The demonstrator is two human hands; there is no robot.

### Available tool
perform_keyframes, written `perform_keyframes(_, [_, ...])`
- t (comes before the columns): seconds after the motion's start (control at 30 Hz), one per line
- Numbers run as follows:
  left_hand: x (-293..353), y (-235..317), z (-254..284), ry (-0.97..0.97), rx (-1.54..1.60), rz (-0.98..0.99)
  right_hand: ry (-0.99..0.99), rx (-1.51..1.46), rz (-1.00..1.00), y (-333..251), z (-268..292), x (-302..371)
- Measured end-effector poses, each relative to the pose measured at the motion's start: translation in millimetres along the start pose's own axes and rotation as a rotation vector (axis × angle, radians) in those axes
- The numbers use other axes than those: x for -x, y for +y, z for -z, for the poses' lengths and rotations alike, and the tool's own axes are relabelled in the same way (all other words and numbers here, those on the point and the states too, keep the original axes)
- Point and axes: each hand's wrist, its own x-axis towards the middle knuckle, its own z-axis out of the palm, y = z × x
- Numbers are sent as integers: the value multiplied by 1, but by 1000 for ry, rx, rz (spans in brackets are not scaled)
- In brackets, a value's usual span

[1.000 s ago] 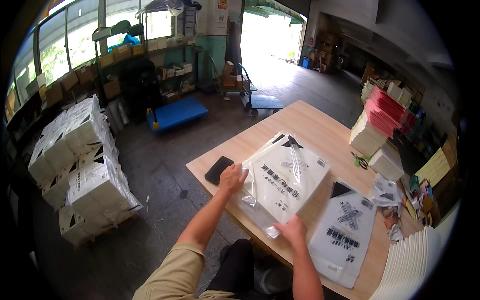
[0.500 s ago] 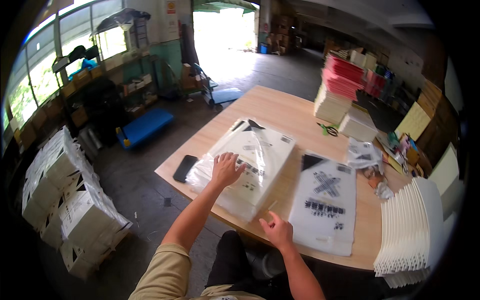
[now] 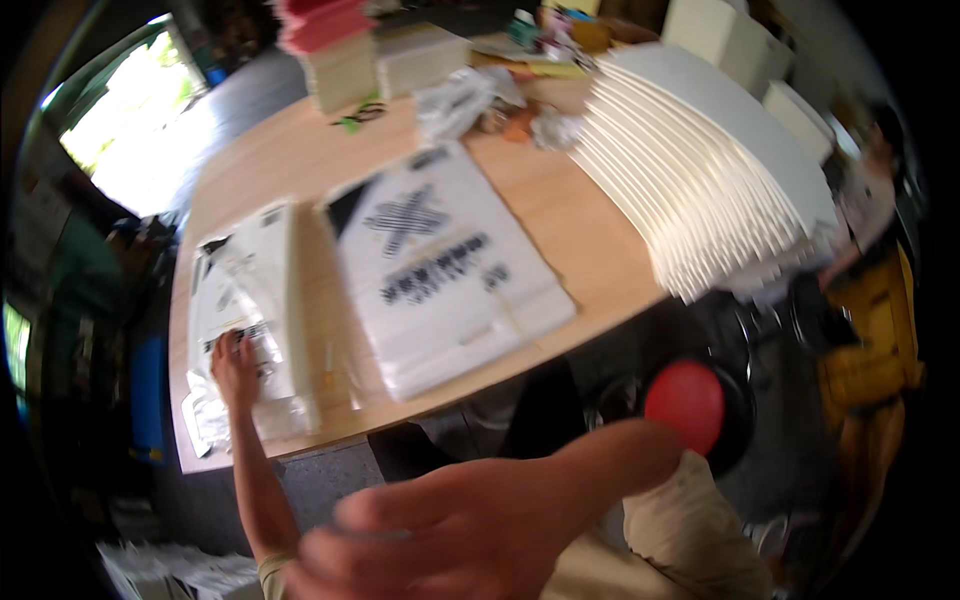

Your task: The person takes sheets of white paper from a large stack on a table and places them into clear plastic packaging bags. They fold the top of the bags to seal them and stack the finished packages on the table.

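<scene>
My left hand (image 3: 235, 368) lies with fingers spread on a white packet in clear plastic wrap (image 3: 212, 300), near the left edge of the table. My right hand (image 3: 430, 530) is raised close to the camera over my lap. It is blurred, its fingers look bent, and whether they hold anything does not show. Right of the packet lies a flat stack of printed translucent plastic bags (image 3: 460, 310), with a black corner and crossed-pencil print. A small pale stick-like thing (image 3: 329, 362) rests between packet and bags.
A tall fanned stack of white folded sheets (image 3: 690, 190) stands at the table's right edge. Farther back are green-handled scissors (image 3: 350, 124), pink and cream stacks (image 3: 335, 60) and crumpled plastic (image 3: 455, 105). A red round stool seat (image 3: 685, 405) and a seated person (image 3: 868, 195) are at the right.
The view has swung to the right, so the table sits farther left. My right hand has lifted from the table edge toward the camera. My left hand stays on the wrapped packet.
</scene>
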Motion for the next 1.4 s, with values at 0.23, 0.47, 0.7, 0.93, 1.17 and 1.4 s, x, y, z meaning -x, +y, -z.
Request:
perform_keyframes(0.23, [-2,-4,-8,0,23,7,366,136,-79,-18,12,14])
perform_keyframes(0.47, [-1,0,-7,57,13,-61,216,255,64,-6,11,26])
perform_keyframes(0.7, [-3,13,3,-29,-35,54,-294,153,-302,45,39,91])
perform_keyframes(0.93, [1,16,6,-5,-45,71,-254,800,-705,111,111,252])
perform_keyframes(1.17, [-2,18,3,-24,-6,78,-105,860,-947,123,136,302])
perform_keyframes(1.4, [2,6,0,-49,-18,96,-147,863,-995,121,132,308])
